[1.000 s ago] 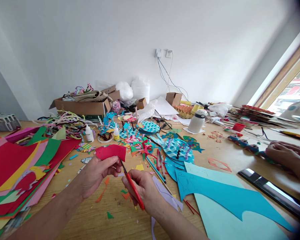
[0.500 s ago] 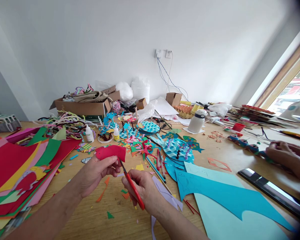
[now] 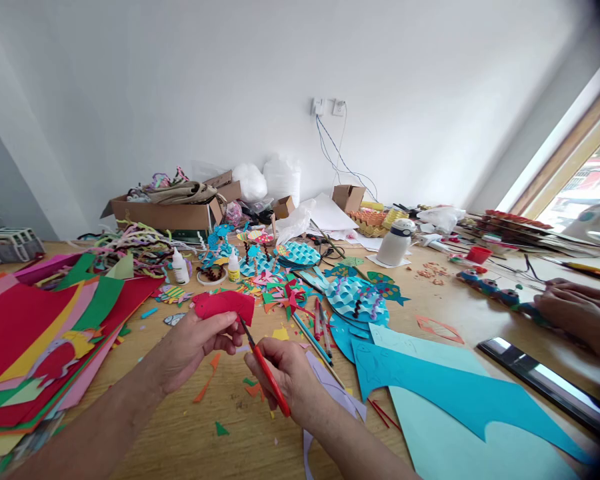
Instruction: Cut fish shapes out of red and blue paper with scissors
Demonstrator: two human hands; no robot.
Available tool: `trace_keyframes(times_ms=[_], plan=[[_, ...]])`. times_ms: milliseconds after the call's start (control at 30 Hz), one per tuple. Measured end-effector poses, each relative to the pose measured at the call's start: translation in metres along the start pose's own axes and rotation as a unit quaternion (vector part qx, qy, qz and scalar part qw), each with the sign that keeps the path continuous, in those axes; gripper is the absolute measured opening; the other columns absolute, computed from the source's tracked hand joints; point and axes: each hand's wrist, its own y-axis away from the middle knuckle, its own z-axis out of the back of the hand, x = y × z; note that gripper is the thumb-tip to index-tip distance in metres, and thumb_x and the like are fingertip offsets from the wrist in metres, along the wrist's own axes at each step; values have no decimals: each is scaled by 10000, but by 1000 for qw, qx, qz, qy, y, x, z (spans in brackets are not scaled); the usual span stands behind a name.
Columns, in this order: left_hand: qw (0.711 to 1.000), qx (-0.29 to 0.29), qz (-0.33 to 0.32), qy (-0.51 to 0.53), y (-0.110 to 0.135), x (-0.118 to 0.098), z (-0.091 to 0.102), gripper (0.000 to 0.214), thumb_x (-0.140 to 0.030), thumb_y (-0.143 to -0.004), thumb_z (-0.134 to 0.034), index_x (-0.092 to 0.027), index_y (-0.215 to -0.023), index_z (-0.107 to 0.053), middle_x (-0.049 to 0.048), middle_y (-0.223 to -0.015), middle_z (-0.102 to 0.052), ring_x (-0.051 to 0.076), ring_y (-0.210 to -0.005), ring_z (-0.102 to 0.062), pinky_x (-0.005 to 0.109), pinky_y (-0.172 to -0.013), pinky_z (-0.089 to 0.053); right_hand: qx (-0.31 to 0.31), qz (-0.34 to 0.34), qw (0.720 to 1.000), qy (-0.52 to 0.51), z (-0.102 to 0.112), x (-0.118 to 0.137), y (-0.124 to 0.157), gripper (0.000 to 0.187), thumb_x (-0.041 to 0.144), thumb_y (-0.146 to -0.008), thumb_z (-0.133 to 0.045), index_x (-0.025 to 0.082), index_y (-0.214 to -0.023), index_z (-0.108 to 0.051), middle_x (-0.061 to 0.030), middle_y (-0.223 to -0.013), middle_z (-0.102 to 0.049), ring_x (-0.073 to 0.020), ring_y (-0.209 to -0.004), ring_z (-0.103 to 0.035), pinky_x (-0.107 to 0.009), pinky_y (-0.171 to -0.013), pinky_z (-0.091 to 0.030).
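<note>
My left hand (image 3: 200, 343) pinches a piece of red paper (image 3: 225, 305), held up above the wooden table. Faint drawn lines show on the paper. My right hand (image 3: 285, 373) is closed on red-handled scissors (image 3: 267, 370), whose blades meet the lower right edge of the paper. Part of the blades is hidden by the paper and fingers. Under my hands lie orange paper scraps (image 3: 207, 380) and a small green scrap (image 3: 221, 429). Beside my right wrist is a cut lilac sheet (image 3: 330, 387).
Stacked coloured paper (image 3: 25, 333) lies at left. Two glue bottles (image 3: 180, 269) stand behind my hands. Blue paper (image 3: 430, 380), a white bottle (image 3: 394, 243) and blue wavy paper crafts (image 3: 355, 297) are to the right. Another person's hands (image 3: 575, 307) are at the far right edge.
Hardly anything differs. The red paper, both hands and the scissors appear shifted very slightly to the right, as does the whole scene.
</note>
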Motion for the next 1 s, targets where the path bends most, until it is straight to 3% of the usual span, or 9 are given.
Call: trace_keyframes(times_ms=[167, 367, 633, 767, 867, 1000], plan=[[999, -35, 2, -4, -2, -7, 6, 140, -315, -744, -641, -194, -814, -652, -4, -691, -642, 121, -595, -561, 222, -520, -438, -8, -1, 1000, 27, 1, 3, 0, 406, 502, -720, -565, 177, -532, -412, 72, -433, -338, -42, -386, -290, -177, -371, -202], [994, -73, 18, -83, -4, -16, 10, 161, -300, -691, -689, -178, -790, -653, -17, -707, -634, 82, -558, -493, 194, -523, -398, -5, -1, 1000, 24, 0, 0, -2, 447, 524, -697, -604, 179, -512, -390, 76, -423, -335, -36, -369, -292, -172, -359, -203], [996, -39, 45, -62, -2, -17, 6, 168, -268, -646, -728, -178, -770, -658, -36, -643, -623, 78, -558, -496, 192, -553, -388, 8, -14, 999, -31, 0, 0, -1, 386, 485, -703, -610, 183, -551, -424, 83, -404, -379, -51, -318, -366, -157, -306, -300], [997, -29, 55, -38, 0, -15, 3, 236, -250, -650, -736, -203, -871, -671, -18, -747, -667, 92, -625, -539, 201, -590, -405, 25, -20, 999, -43, 0, -5, -2, 359, 479, -723, -594, 177, -590, -455, 78, -390, -419, -52, -301, -381, -143, -281, -287], [998, -24, 52, -34, 1, -13, 2, 274, -250, -661, -730, -204, -925, -673, -24, -714, -653, 82, -586, -508, 189, -543, -377, 35, -14, 998, -59, 0, -8, -3, 363, 491, -736, -580, 174, -603, -463, 77, -376, -431, -49, -290, -377, -137, -277, -282], [998, -22, 35, -36, 1, -10, 1, 174, -324, -719, -680, -197, -838, -682, -38, -608, -604, 80, -550, -472, 188, -526, -362, 38, -15, 997, -71, -1, -9, -3, 397, 526, -727, -578, 174, -592, -453, 76, -365, -431, -45, -285, -372, -134, -279, -281]])
